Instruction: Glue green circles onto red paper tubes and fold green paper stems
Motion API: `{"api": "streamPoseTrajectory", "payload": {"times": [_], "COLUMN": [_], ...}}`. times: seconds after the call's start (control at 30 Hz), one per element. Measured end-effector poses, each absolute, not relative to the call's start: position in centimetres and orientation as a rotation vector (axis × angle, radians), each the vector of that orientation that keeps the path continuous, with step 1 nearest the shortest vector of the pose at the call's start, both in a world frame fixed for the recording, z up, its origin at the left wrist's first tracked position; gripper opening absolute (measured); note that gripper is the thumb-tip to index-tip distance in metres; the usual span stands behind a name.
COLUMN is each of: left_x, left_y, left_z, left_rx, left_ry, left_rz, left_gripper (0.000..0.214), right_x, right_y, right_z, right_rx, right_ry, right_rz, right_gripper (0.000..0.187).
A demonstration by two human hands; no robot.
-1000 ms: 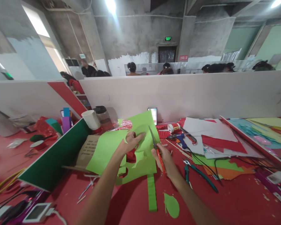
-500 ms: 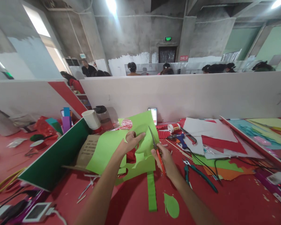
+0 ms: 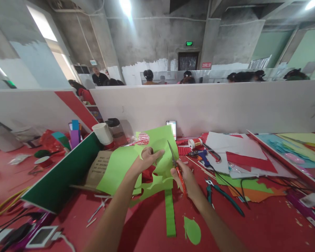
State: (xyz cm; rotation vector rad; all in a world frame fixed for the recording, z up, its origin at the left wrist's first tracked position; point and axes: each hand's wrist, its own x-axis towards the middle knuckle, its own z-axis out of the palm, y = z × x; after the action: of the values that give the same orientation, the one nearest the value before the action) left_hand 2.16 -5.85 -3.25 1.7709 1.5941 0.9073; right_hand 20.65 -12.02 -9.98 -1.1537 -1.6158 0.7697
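Observation:
My left hand (image 3: 146,160) pinches a light green paper sheet (image 3: 120,168) and holds it up above the red table (image 3: 252,224). The sheet has cut-out gaps with red showing through. My right hand (image 3: 186,180) grips red-handled scissors (image 3: 176,167), whose blades point up and away at the sheet's right edge. Below the sheet lie a green paper strip (image 3: 170,213) and a green leaf-shaped cutout (image 3: 192,230).
A dark green box (image 3: 60,178) and a paper cup (image 3: 103,133) stand at the left. Teal pliers (image 3: 220,194), a glue gun (image 3: 203,155) and stacked coloured paper (image 3: 241,154) lie to the right. A white partition (image 3: 212,105) runs behind, with people beyond it. Cables and devices (image 3: 36,236) crowd the near left.
The green sheet has bent and shifted slightly in my left hand, and the scissors have moved a little along its right edge. Both hands stay in about the same place.

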Motion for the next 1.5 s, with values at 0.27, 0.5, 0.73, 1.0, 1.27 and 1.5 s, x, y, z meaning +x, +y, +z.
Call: {"api": "streamPoseTrajectory", "payload": {"times": [0.27,0.5,0.73,1.0,1.27,1.5], "left_x": [2.4,2.8,3.1,3.6,3.6,3.7], "left_y": [-6.3,-6.3,-6.6,-6.7,-6.7,-6.7], "left_z": [-3.3,-3.5,-3.1,-3.1,-3.2,-3.3], "left_rx": [1.825,1.883,1.856,1.813,1.805,1.792], "left_ry": [1.607,1.604,1.617,1.617,1.646,1.638], "left_rz": [0.815,0.74,0.757,0.731,0.714,0.739], "left_gripper": [0.054,0.055,0.056,0.055,0.055,0.054], "right_x": [20.9,20.9,20.8,20.7,20.8,20.8], "right_y": [-11.9,-12.0,-11.7,-11.5,-11.7,-11.7], "right_z": [-10.3,-10.3,-10.6,-10.5,-10.0,-9.9], "right_rx": [-1.122,-1.097,-1.141,-1.173,-1.196,-1.192], "right_ry": [-1.648,-1.654,-1.602,-1.58,-1.573,-1.562], "right_rz": [0.706,0.702,0.654,0.621,0.613,0.603], "right_gripper": [0.04,0.034,0.031,0.03,0.034,0.036]}}
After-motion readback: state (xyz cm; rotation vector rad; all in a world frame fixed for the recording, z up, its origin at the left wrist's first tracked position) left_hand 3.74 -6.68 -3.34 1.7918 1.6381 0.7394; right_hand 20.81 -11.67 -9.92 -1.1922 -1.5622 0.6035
